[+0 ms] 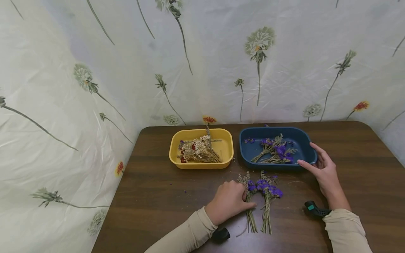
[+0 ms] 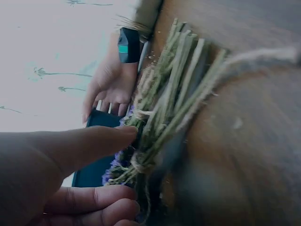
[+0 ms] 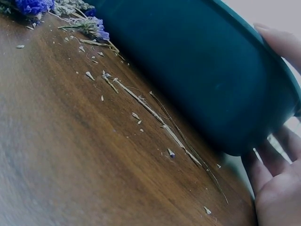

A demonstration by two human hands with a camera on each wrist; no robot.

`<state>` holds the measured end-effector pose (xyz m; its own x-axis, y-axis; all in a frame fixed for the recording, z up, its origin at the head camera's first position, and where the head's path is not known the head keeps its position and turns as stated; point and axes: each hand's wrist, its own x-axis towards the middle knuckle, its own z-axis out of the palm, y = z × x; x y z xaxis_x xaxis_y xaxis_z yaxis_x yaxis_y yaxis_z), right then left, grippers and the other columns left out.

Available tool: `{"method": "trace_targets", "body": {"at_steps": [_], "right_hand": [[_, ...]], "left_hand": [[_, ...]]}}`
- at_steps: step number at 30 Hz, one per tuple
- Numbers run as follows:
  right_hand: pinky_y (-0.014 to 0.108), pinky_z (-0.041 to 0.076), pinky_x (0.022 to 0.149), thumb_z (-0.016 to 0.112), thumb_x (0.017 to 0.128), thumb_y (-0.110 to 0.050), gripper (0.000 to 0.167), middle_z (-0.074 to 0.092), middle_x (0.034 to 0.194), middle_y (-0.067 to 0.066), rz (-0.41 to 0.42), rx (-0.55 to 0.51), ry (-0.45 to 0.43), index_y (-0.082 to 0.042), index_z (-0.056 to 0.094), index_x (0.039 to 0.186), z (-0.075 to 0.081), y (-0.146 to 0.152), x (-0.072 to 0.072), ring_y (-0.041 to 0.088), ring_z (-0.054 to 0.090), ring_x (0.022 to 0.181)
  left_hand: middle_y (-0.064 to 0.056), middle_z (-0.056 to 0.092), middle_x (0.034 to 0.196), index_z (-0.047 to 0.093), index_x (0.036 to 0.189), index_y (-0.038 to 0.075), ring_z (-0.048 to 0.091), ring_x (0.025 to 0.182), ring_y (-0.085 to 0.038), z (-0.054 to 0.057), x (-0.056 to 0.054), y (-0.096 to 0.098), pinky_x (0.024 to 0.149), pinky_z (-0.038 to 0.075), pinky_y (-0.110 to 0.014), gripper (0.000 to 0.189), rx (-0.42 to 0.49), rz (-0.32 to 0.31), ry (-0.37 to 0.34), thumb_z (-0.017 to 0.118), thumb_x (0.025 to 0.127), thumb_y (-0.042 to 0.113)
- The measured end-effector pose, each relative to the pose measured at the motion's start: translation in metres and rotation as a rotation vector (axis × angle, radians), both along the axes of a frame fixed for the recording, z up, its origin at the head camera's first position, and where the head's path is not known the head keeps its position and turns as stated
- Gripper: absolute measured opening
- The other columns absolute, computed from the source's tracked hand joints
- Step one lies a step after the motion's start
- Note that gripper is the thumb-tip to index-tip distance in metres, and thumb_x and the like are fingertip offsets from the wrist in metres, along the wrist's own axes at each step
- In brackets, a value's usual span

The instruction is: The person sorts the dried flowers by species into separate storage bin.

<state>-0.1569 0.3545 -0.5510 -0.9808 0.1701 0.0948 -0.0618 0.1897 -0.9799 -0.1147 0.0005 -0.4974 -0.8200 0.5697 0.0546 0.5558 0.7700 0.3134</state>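
Note:
My left hand (image 1: 228, 200) is at the left of two small bunches of dried purple flowers, its thumb across the tied stems (image 2: 181, 108) and its fingers curled on the other side. In the head view the hand covers part of this bunch (image 1: 251, 214). Just to its right lies the second purple bunch (image 1: 267, 196), bound with twine. My right hand (image 1: 324, 172) holds the right end of a blue tray (image 3: 188, 70), thumb at the front rim and fingers round the outside. Several purple bunches (image 1: 278, 151) lie inside that tray.
A yellow tray (image 1: 227, 140) stands left of the blue one, with cream and red dried flowers (image 1: 199, 149) in it. Loose stem bits (image 3: 157, 117) and crumbs are scattered on the brown wooden table (image 1: 148, 196). A flower-print sheet (image 1: 215, 63) hangs behind.

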Motion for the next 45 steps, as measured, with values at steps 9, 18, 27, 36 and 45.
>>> {"method": "trace_targets", "body": {"at_steps": [9, 18, 27, 36, 45], "right_hand": [[0.002, 0.025, 0.114, 0.069, 0.099, -0.007, 0.078, 0.021, 0.173, -0.01, -0.003, -0.026, 0.004, -0.029, 0.03, 0.164, -0.001, 0.0, -0.002, 0.005, 0.021, 0.158], [0.001, 0.031, 0.11, 0.069, 0.098, -0.003, 0.078, 0.024, 0.172, -0.009, 0.008, -0.105, 0.021, -0.026, 0.033, 0.163, -0.001, -0.001, 0.0, 0.002, 0.03, 0.152], [0.001, 0.029, 0.111, 0.069, 0.099, -0.007, 0.078, 0.021, 0.173, -0.009, 0.0, -0.035, 0.006, -0.029, 0.031, 0.163, 0.0, -0.001, -0.001, 0.005, 0.025, 0.156], [0.003, 0.025, 0.115, 0.069, 0.099, -0.007, 0.078, 0.021, 0.173, -0.01, 0.0, -0.044, 0.002, -0.029, 0.031, 0.163, 0.0, -0.001, 0.0, 0.007, 0.022, 0.158], [0.003, 0.023, 0.116, 0.068, 0.099, -0.007, 0.078, 0.02, 0.173, -0.011, -0.002, -0.026, 0.0, -0.029, 0.03, 0.164, 0.0, 0.0, -0.001, 0.009, 0.018, 0.16]], "left_hand": [[0.013, 0.028, 0.056, 0.042, 0.06, 0.023, 0.026, 0.052, -0.003, -0.001, 0.0, -0.014, 0.045, 0.024, -0.019, 0.053, -0.009, 0.03, -0.006, 0.085, 0.084, 0.044], [0.014, 0.048, 0.059, 0.065, 0.072, 0.019, 0.043, 0.053, -0.003, -0.004, -0.01, -0.027, 0.046, 0.033, -0.02, 0.022, 0.016, 0.063, -0.034, 0.083, 0.084, 0.023], [0.01, 0.062, 0.067, 0.072, 0.079, 0.016, 0.049, 0.058, 0.0, -0.001, -0.018, -0.033, 0.053, 0.039, -0.018, 0.013, 0.057, 0.006, -0.105, 0.085, 0.082, 0.018], [0.002, 0.076, 0.084, 0.079, 0.095, 0.01, 0.06, 0.068, 0.005, -0.001, -0.026, -0.039, 0.066, 0.049, -0.011, 0.012, 0.159, -0.04, -0.254, 0.08, 0.084, 0.007], [0.006, 0.074, 0.08, 0.079, 0.095, 0.01, 0.059, 0.066, 0.006, 0.008, -0.033, -0.046, 0.065, 0.05, -0.011, 0.009, 0.267, -0.033, -0.384, 0.081, 0.086, 0.01]]}}
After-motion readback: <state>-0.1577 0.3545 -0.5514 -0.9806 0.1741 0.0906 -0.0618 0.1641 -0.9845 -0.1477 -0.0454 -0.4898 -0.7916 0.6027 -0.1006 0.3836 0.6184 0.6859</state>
